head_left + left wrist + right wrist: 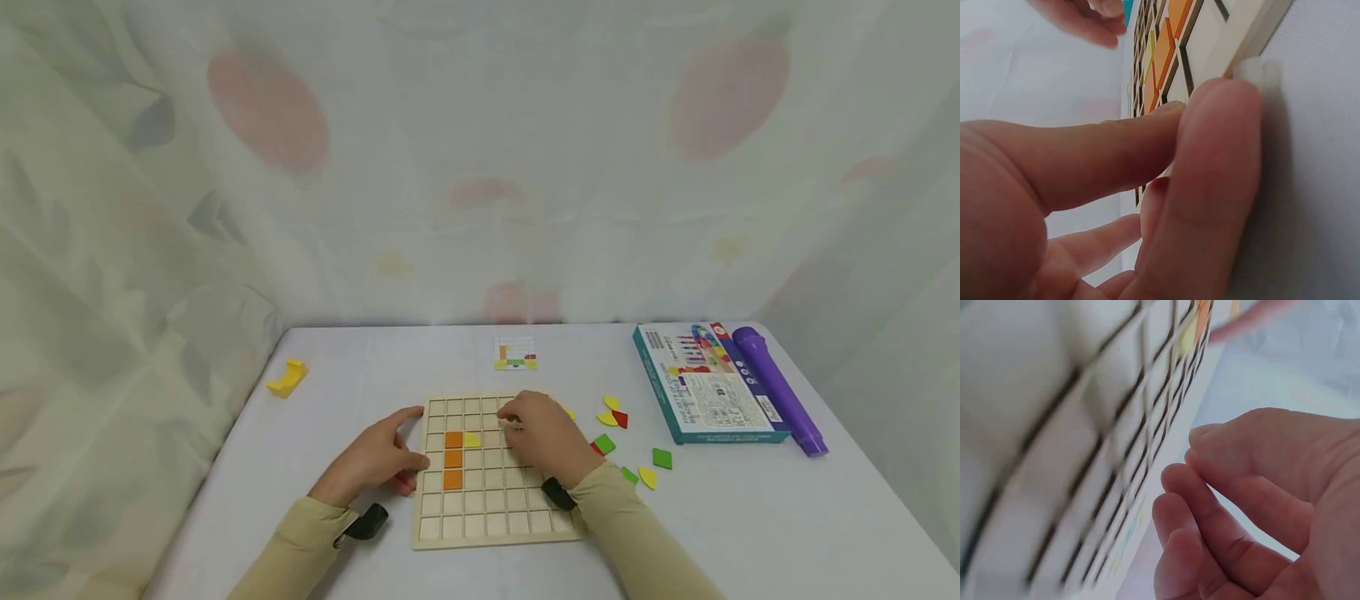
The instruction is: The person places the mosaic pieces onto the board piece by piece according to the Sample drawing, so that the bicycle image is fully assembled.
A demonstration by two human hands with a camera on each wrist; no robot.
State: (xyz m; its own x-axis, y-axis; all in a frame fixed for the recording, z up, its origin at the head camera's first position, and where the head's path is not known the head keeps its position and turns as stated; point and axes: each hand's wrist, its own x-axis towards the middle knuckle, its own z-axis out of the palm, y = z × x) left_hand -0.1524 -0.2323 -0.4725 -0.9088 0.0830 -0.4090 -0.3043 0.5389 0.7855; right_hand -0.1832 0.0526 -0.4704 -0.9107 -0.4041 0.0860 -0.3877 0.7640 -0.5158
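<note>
A wooden grid board (496,525) lies on the white table. Three orange square tiles (453,458) stand in one column of it. Right of the top one sits a yellow quarter-round tile (472,440). My left hand (367,458) grips the board's left edge; in the left wrist view its thumb (1110,150) is on the upper side and a finger lies against the edge. Above the board's upper right part hovers my right hand (547,433), fingers loosely bent. In the right wrist view its thumb (1235,440) meets the index finger, and no tile shows between them.
Loose yellow, red and green tiles (662,458) lie right of the board. A pattern card (515,353) lies behind it. At the right are a game box (720,392) and a purple stick-like object (780,387). A yellow curved piece (288,379) is far left.
</note>
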